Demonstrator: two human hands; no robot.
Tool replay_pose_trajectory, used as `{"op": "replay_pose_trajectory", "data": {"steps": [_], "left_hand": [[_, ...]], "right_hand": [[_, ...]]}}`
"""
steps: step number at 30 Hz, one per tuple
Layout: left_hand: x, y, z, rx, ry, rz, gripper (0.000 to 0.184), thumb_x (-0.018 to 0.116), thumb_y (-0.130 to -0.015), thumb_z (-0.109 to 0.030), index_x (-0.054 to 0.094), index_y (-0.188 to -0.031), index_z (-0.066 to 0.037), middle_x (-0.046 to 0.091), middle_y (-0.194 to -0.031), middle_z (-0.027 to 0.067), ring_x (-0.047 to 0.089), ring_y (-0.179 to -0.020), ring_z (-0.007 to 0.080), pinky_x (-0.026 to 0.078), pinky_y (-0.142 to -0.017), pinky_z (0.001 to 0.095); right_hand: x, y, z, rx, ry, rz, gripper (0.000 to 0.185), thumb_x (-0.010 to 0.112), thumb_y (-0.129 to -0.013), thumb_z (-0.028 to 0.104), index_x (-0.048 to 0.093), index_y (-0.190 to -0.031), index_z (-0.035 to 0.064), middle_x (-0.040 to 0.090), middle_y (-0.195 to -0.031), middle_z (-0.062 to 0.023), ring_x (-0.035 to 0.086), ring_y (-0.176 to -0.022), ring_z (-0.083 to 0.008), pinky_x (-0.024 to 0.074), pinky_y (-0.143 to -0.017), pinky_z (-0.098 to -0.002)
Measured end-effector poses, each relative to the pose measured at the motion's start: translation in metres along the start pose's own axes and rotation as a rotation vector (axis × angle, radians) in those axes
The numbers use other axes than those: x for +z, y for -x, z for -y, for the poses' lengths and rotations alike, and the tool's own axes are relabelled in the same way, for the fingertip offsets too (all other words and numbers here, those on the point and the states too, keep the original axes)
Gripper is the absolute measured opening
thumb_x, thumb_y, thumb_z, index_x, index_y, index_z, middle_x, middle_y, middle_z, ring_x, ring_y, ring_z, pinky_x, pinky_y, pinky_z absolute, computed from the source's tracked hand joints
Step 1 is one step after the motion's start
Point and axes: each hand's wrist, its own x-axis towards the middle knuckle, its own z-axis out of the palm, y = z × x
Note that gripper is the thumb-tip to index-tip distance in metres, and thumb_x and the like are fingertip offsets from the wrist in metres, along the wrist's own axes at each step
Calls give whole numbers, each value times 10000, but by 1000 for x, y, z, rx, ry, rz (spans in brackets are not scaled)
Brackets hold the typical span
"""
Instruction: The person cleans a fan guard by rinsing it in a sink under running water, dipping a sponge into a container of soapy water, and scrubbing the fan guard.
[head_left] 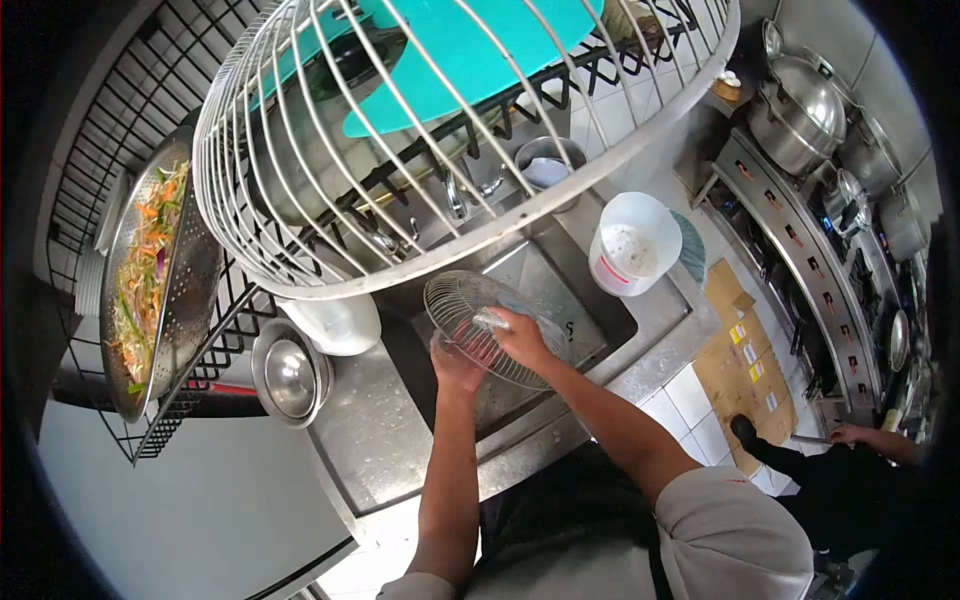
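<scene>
A round wire fan guard is held tilted above the steel sink. My left hand is at its left side, its fingers behind the wires and partly hidden. My right hand grips a small pale thing, perhaps a scrubber, against the middle of the guard. Under the guard, a flat tray lies in the basin. A faucet stands behind the basin.
A large fan cage hangs close in front. A colander of shredded vegetables sits on the left rack. Steel bowls, a white jug and a white bucket flank the sink. Another person stands near the stove.
</scene>
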Motion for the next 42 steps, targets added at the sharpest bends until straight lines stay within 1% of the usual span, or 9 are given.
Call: {"op": "replay_pose_trajectory", "data": {"steps": [6, 10, 14, 16, 19, 25, 32, 38, 42], "left_hand": [[1, -9, 35, 244, -290, -6, 615, 481, -953, -547, 499, -1317, -51, 536, -1292, 181, 518, -1182, 357, 398, -1052, 530], [11, 11, 36, 191, 39, 226, 626, 490, -941, -583, 519, -1283, -60, 539, -1293, 176, 498, -1209, 360, 382, -1041, 552], [-17, -4, 16, 11, 26, 158, 727, 492, -880, -686, 526, -1274, -76, 460, -1371, 205, 415, -1292, 413, 315, -1087, 577], [-21, -15, 4, -79, 20, -87, 636, 467, -954, -562, 465, -1345, -61, 373, -1481, 209, 343, -1374, 420, 264, -1148, 563], [-31, -22, 10, -20, -179, 19, 651, 460, -979, -497, 368, -1443, -50, 332, -1534, 174, 333, -1412, 344, 276, -1142, 533], [-30, -4, 9, -65, 3, 331, 642, 499, -926, -485, 470, -1346, 0, 464, -1399, 202, 381, -1357, 412, 292, -1117, 565], [-8, 1, 32, 57, 44, 184, 502, 414, -1013, -244, 353, -1409, 58, 408, -1447, 216, 414, -1322, 441, 320, -1140, 563], [29, 23, 16, -79, -54, 40, 698, 412, -1015, -499, 267, -1480, 0, 399, -1451, 232, 496, -1254, 429, 384, -1110, 524], [-31, -32, -2, 152, -419, -111, 637, 442, -986, -567, 426, -1397, -81, 595, -1253, 231, 627, -1090, 364, 500, -976, 523]], "right_hand": [[3, -4, -17, -138, 69, -210, 414, 619, -854, 132, 617, -1265, 86, 698, -940, -209, 684, -820, -359, 518, -732, -422], [-2, -5, -14, 113, -30, -124, 431, 621, -859, 137, 601, -1288, 93, 706, -963, -208, 693, -836, -347, 525, -765, -414], [-3, 2, -13, 17, -15, -78, 379, 604, -893, 101, 611, -1272, 85, 700, -1107, -178, 689, -1018, -294, 530, -874, -378], [5, 6, -21, -43, 39, -100, 389, 614, -872, 92, 618, -1261, 92, 694, -1116, -175, 674, -1034, -327, 526, -882, -390], [2, 11, -10, -19, 97, -148, 412, 616, -851, 99, 613, -1262, 97, 684, -1121, -179, 649, -1040, -375, 520, -883, -415], [-4, 11, -4, 91, -41, -71, 487, 612, -821, 75, 595, -1307, 99, 692, -1094, -204, 678, -1012, -325, 523, -870, -397], [-13, 0, -36, -29, 102, -179, 387, 612, -848, 103, 638, -1233, 83, 696, -1030, -220, 678, -960, -383, 518, -839, -410], [-26, 8, -30, 23, 16, -95, 369, 619, -853, 79, 627, -1220, 52, 693, -1035, -213, 676, -981, -371, 519, -836, -402], [-3, 38, 1, -219, 122, 7, 378, 601, -847, 26, 610, -1225, 37, 695, -1065, -195, 678, -1004, -339, 522, -849, -379]]}}
